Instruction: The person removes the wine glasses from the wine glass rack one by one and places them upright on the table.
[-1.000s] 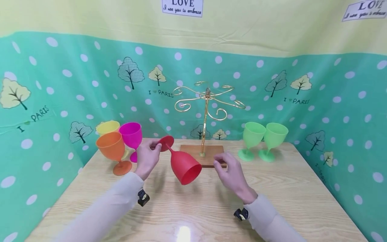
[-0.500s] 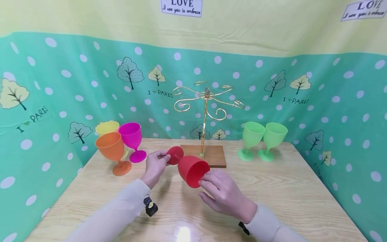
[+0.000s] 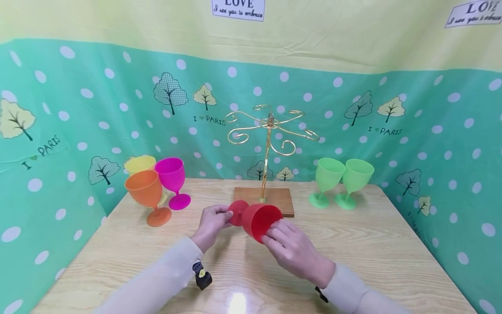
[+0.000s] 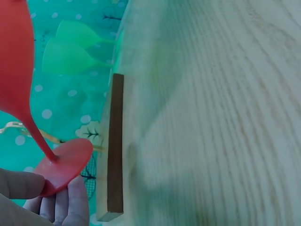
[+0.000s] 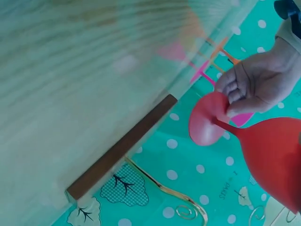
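Note:
A red plastic goblet (image 3: 252, 221) is held tilted over the table, its mouth toward the right and its foot toward the left. Pinching the edge of its round foot (image 4: 66, 162) between thumb and fingers is my left hand (image 3: 212, 224). My right hand (image 3: 296, 250) grips the goblet's rim, fingertips at the mouth; its thumb is hidden in the head view. Just behind the goblet stands a gold wire rack (image 3: 268, 148) with curled arms, on a brown wooden base (image 3: 280, 201).
At the left stand an orange goblet (image 3: 145, 189), a magenta goblet (image 3: 171, 174) and a yellow goblet (image 3: 139, 164) partly behind the orange one. Two green goblets (image 3: 328, 176) stand upright at the right. A patterned curtain (image 3: 219, 87) hangs behind the table (image 3: 353, 244).
The red goblet has moved right toward the front of the rack's base, carried by my left hand. My right hand, apart from it at first, has come in and taken its rim.

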The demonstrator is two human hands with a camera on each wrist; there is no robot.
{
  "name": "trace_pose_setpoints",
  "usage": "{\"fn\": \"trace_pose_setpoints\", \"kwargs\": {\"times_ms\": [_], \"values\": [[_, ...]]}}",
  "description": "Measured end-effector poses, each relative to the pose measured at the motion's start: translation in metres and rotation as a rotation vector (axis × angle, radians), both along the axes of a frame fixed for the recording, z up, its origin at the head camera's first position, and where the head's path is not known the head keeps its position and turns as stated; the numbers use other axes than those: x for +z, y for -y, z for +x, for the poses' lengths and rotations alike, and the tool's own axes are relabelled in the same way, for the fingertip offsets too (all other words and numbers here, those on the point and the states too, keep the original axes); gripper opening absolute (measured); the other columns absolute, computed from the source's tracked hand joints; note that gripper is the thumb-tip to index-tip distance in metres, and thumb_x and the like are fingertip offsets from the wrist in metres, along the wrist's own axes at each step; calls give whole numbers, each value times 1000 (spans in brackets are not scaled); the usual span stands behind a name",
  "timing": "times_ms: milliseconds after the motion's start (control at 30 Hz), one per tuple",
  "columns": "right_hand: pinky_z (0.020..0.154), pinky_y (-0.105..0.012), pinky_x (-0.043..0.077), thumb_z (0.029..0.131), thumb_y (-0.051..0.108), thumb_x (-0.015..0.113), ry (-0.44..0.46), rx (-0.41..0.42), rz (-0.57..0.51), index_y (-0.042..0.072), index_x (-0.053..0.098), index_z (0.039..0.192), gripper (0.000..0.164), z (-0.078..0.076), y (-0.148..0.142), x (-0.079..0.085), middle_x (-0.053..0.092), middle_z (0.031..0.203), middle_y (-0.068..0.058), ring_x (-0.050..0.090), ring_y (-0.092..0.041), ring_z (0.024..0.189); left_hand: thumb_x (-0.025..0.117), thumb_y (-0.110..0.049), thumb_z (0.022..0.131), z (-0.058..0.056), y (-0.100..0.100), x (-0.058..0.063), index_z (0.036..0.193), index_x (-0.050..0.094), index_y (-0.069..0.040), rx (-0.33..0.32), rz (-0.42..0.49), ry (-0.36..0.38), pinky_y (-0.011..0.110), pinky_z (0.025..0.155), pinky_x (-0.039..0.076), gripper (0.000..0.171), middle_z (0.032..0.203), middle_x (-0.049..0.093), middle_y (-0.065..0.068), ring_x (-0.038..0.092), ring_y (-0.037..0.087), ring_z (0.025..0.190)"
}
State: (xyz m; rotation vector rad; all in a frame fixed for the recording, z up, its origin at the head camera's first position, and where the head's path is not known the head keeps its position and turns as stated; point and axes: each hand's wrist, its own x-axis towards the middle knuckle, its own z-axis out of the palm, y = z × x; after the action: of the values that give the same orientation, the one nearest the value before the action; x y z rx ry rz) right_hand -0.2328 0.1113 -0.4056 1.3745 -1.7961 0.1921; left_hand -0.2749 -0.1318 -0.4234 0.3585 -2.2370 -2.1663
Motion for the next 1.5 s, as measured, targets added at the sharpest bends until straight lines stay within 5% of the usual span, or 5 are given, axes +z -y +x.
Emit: {"fn": "trace_pose_setpoints", "kwargs": {"times_ms": [467,633,1200,1333,1500], "values": [[71,-34,55,95,18,56,26,21,-127,4,69,96,19,-8,-23,30,66,90,-7,62,-22,80,66,-1,86,1,-12,-5,97,67,6,-93,-43,-38,36,74,58,13,88,67,15,66,21,75],[70,-36,56,98,26,51,68,-45,-115,4,68,100,28,-10,-42,42,65,92,-7,61,-22,81,66,2,84,-7,-10,-10,94,65,6,-59,-57,-41,35,74,57,11,94,66,20,63,20,76],[66,-43,55,100,36,40,53,-242,-112,-3,67,100,48,-42,-116,58,64,89,-14,60,-30,76,71,-8,81,-42,-7,-29,93,65,-6,80,-338,11,27,63,47,14,86,63,6,58,18,75],[66,-44,55,97,30,47,66,-267,-111,-4,67,100,39,-48,-130,59,64,88,-15,60,-30,75,72,-7,80,-51,-5,-32,99,65,-4,107,-355,24,32,73,49,20,94,63,10,59,23,86],[67,-46,54,74,10,72,66,-310,-101,-4,66,101,32,-55,-144,60,64,88,-15,59,-31,75,72,-7,79,-61,-2,-33,107,65,-3,117,-367,47,36,80,51,29,104,64,14,60,27,96]]}}
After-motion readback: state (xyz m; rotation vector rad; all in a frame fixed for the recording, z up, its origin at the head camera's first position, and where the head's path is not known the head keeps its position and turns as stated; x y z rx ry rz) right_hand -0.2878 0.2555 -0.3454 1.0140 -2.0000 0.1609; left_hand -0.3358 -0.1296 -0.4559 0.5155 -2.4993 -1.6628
